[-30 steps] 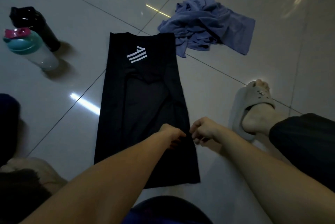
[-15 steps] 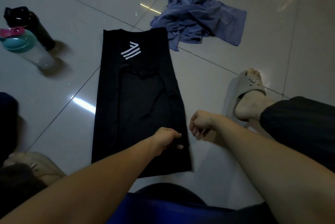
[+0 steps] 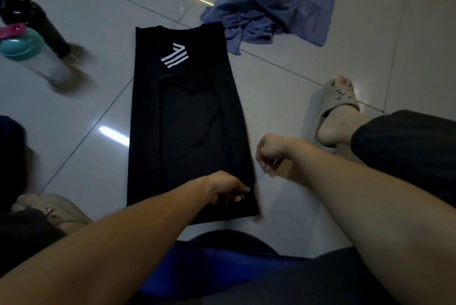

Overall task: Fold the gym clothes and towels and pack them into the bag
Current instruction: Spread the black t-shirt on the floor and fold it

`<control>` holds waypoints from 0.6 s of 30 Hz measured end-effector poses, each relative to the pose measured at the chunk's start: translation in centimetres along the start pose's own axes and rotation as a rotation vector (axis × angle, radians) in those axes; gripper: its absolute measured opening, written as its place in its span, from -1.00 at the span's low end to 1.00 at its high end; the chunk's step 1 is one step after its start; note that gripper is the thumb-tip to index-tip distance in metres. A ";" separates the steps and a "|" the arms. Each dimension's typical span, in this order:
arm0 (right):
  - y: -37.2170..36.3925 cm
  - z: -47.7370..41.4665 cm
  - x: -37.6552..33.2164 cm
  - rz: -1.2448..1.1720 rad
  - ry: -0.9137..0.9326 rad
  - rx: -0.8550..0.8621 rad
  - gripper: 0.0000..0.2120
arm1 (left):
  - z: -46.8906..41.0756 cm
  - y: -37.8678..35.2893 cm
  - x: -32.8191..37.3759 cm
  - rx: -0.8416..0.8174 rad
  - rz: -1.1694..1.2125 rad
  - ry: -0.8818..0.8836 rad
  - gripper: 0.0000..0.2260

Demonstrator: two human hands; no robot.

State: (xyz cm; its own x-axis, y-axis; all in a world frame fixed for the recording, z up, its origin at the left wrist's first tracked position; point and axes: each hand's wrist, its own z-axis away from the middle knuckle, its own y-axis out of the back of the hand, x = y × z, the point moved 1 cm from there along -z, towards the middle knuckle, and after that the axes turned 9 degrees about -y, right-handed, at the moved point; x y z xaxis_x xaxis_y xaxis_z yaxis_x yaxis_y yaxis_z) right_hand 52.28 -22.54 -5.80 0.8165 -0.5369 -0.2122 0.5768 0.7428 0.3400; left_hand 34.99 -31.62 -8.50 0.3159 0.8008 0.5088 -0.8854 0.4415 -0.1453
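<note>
Both hands have parted since a second ago: the right hand (image 3: 270,150) has come off the black garment (image 3: 187,119) and sits just beside its right edge over the tiled floor (image 3: 283,77), clenched in a loose fist around nothing. The left hand (image 3: 227,188) has slid to the lower right corner, fingers bent onto the fabric — whether they pinch it, I cannot tell. Folded into a long strip, the garment lies flat at centre frame, a white striped mark (image 3: 174,55) near its top. Its upper right corner meets a crumpled blue towel (image 3: 269,8). At upper left lie a teal-lidded bottle (image 3: 32,57) and a black bottle (image 3: 32,23); a slippered foot (image 3: 338,104) rests at right.
</note>
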 end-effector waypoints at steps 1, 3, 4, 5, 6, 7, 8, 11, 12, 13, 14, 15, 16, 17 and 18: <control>0.0 0.0 0.0 -0.004 0.006 -0.001 -0.77 | 0.0 0.1 -0.3 -0.040 0.003 0.013 -0.95; -0.1 -0.1 -0.1 -0.020 0.011 -0.005 -0.83 | 0.1 0.4 -0.8 -0.113 0.022 0.027 -0.92; -0.1 -0.2 -0.1 -0.027 0.011 -0.007 -0.84 | 0.2 0.4 -0.9 -0.141 0.034 0.038 -0.90; -0.2 -0.3 0.0 -0.028 0.010 -0.008 -0.83 | 0.3 0.4 -1.0 -0.158 0.044 0.052 -0.90; -0.2 -0.4 0.0 -0.024 0.009 -0.005 -0.82 | 0.5 0.5 -1.1 -0.163 0.047 0.070 -0.90; -0.3 -0.5 0.1 -0.018 0.008 0.001 -0.81 | 0.6 0.6 -1.3 -0.166 0.037 0.089 -0.89; -0.3 -0.5 0.2 -0.011 0.007 0.006 -0.81 | 0.7 0.7 -1.4 -0.167 0.011 0.107 -0.86; -0.3 -0.8 0.1 0.023 0.009 0.016 -0.80 | 0.4 0.9 -2.2 -0.142 -0.072 0.135 -0.79; -0.3 -0.9 0.1 0.037 0.008 0.017 -0.80 | 0.4 0.8 -2.3 -0.117 -0.082 0.143 -0.79; -0.3 -1.0 0.0 0.052 0.010 0.018 -0.81 | 0.3 0.7 -2.3 -0.094 -0.087 0.148 -0.79; -0.4 -1.0 -0.1 0.066 0.014 0.018 -0.81 | 0.2 0.7 -2.3 -0.083 -0.089 0.156 -0.78; -0.5 -1.0 -0.2 0.076 0.020 0.019 -0.81 | 0.1 0.7 -2.2 -0.083 -0.105 0.170 -0.75; -0.7 -1.0 -0.3 0.083 0.026 0.023 -0.83 | 0.0 0.9 -2.0 -0.098 -0.161 0.200 -0.70; -0.8 -1.0 -0.5 0.093 0.032 0.027 -0.85 | -0.3 1.3 -1.9 -0.118 -0.259 0.232 -0.64; -1.0 -1.0 -0.6 0.106 0.038 0.029 -0.86 | -0.5 1.9 -1.5 -0.122 -0.357 0.250 -0.60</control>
State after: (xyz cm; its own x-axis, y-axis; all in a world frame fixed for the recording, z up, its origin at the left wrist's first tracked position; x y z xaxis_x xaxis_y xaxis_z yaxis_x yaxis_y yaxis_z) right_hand 51.28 -22.55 -6.89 0.8735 -0.4400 -0.2081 0.4867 0.7825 0.3884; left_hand 33.01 -31.82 -9.93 0.6798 0.6564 0.3271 -0.6642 0.7401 -0.1049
